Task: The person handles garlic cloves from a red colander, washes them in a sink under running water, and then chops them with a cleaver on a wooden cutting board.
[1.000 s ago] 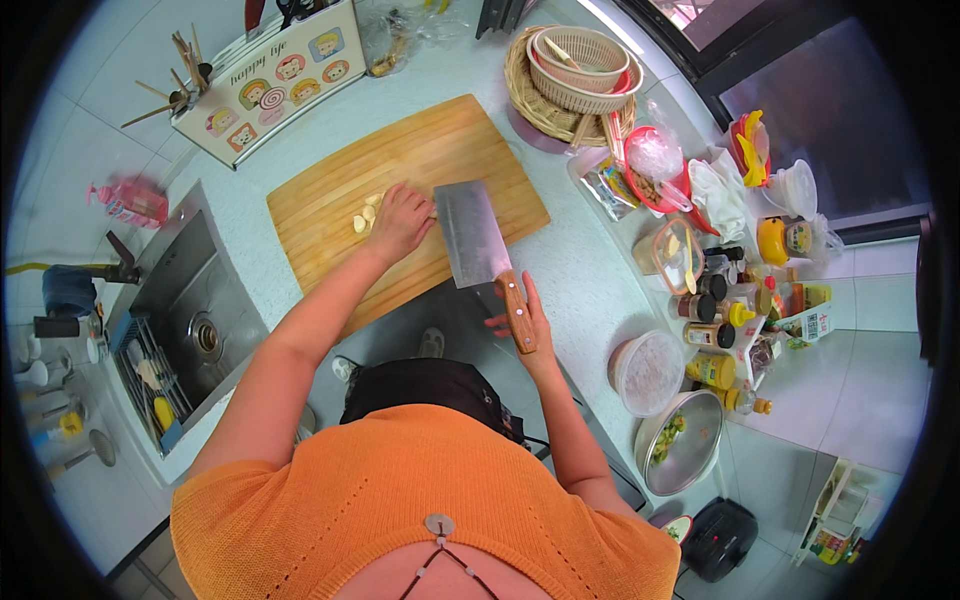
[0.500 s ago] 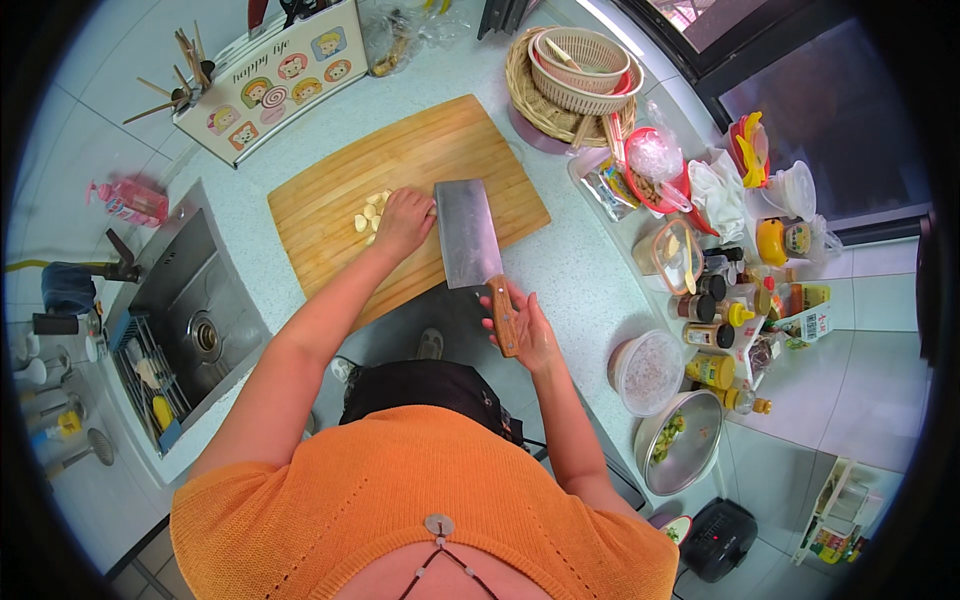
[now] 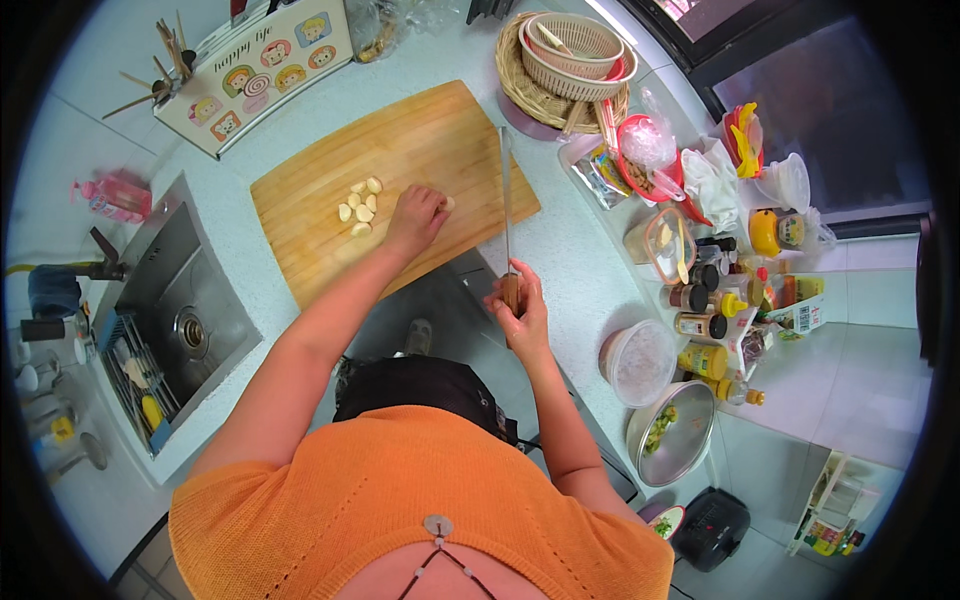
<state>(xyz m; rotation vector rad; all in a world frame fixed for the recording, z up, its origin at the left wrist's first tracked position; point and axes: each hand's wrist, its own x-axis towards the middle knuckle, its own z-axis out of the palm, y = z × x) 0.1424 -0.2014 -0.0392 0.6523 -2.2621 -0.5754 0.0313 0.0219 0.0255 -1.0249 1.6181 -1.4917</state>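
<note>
Several peeled garlic cloves [image 3: 361,229] lie in a loose group on the wooden cutting board [image 3: 330,165]. To the right of them my left hand [image 3: 416,220] rests on the board, its fingers closed on a single garlic clove [image 3: 448,204]. My right hand [image 3: 522,305] grips the wooden handle of a cleaver [image 3: 506,200] just off the board's right edge. The blade points away from me and shows as a thin strip, turned nearly edge-on. Part of the handle is hidden by my fingers.
A sink [image 3: 228,335] with a drying rack sits on the left. Behind the board stands a white knife holder [image 3: 270,85]. Stacked baskets [image 3: 570,60] are at the back right. Jars, a plastic tub [image 3: 637,362] and a metal bowl [image 3: 690,440] line the right side.
The cleaver has turned from showing its broad face to nearly edge-on and swung slightly right. My left hand has shifted a little right and nearer me, away from the grouped cloves.
</note>
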